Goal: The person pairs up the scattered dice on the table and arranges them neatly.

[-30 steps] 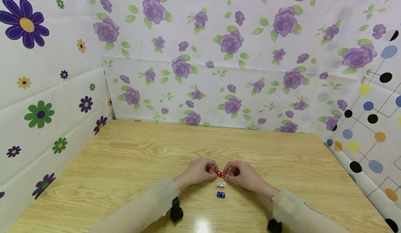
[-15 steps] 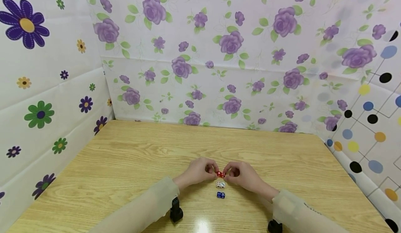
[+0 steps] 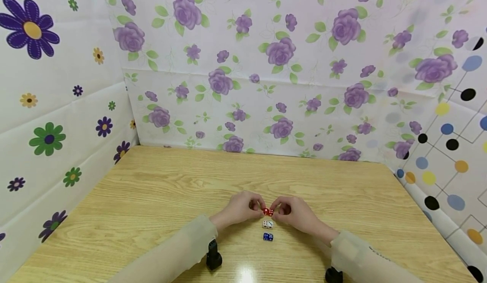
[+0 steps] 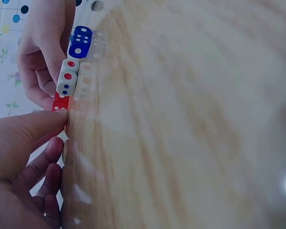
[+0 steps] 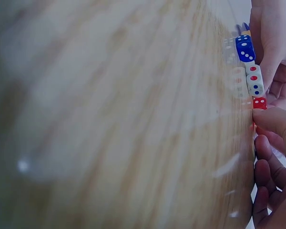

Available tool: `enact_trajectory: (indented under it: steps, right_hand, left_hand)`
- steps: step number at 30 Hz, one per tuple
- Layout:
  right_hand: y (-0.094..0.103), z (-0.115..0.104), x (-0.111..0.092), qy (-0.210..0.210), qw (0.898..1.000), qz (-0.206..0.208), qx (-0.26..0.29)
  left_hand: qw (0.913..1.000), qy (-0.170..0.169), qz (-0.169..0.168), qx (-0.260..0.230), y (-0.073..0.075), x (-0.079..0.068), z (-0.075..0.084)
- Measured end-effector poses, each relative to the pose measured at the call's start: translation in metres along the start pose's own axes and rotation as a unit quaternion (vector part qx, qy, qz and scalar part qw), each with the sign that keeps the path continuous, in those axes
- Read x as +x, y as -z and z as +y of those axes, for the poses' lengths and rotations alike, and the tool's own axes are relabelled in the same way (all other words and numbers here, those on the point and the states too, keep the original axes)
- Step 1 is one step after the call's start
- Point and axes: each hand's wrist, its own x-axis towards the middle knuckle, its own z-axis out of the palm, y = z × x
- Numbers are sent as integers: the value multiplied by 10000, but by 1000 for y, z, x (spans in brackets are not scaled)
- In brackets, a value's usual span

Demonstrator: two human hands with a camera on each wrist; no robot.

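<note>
Two red dice [image 3: 268, 212] sit side by side on the wooden table, farthest from the person. My left hand [image 3: 243, 207] pinches the left one between thumb and index finger, while my right hand [image 3: 294, 212] pinches the right one the same way. Nearer the person lie two white dice [image 3: 268, 224], then two blue dice [image 3: 268, 237], each pair also side by side. In the left wrist view the thumb tip covers part of the red die [image 4: 61, 101]. The right wrist view shows the white dice [image 5: 254, 78] and blue dice [image 5: 245, 48] beyond the right thumb.
The wooden table [image 3: 171, 181] has a glossy top that mirrors the dice. Behind it hangs a cloth with purple roses [image 3: 236, 105]. A flower-print cloth [image 3: 57, 105] stands at the left and a dotted one [image 3: 452, 177] at the right. Black wrist-worn devices [image 3: 214, 257] hang under the sleeves.
</note>
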Motion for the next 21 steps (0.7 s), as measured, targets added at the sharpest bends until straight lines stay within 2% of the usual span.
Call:
enact_trajectory:
  steps: [15, 21]
  right_hand:
    - [2, -1, -2, -58, 10000, -31, 14]
    - [7, 0, -3, 35, 9994, -290, 157]
  left_hand:
    - [9999, -44, -64, -154, 1, 0, 2]
    - [9983, -200, -343, -435, 5, -3, -3]
